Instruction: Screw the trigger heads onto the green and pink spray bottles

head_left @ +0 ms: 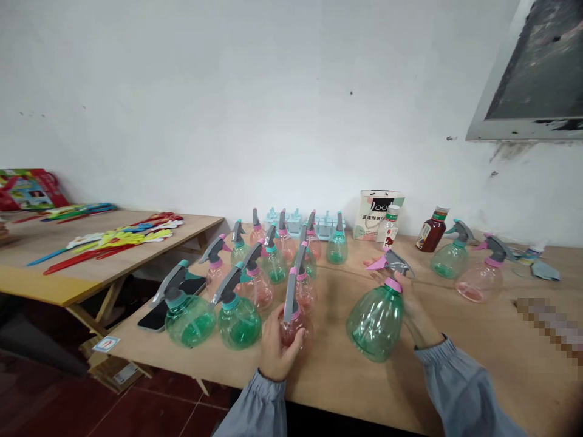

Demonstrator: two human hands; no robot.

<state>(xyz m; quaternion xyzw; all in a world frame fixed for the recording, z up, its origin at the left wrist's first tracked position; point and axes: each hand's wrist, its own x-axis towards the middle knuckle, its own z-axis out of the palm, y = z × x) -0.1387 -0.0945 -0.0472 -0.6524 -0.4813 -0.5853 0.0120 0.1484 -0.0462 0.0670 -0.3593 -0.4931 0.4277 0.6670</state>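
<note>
A: Left grip (277, 349), state?

B: Closed round pink bottle (291, 331). Thumb across the near side, fingers round the left. Upright, spray head rising above the grip.

A: Right grip (412, 298)?

B: Closed up at the neck of green bottle (376, 326), just under the pink-and-grey head (392, 261). Partly behind the bottle, so can't tell how far round the fingers go.

A: Axis?

B: Tilted. Running from right grip down and leftward to the base, so body on the left-grip side. Can't tell if touching the desk (332, 370).

A: Relation between grips?

B: Green bottle to the right of left grip, well apart, bare desk between. Right grip nearer, obviously: already on it. Pink bottle all left grip's.

A: Rest, fast?

B: Cluster of bottles (240, 325) left of and beyond left grip, pink and green mixed. Phone (152, 318) further left, past those. Right of right grip, two more: small green bottle (449, 260) and, closer, tilted pink one (479, 282). Paper bag (368, 221) beyond right grip, near the wall. Done, next.
</note>
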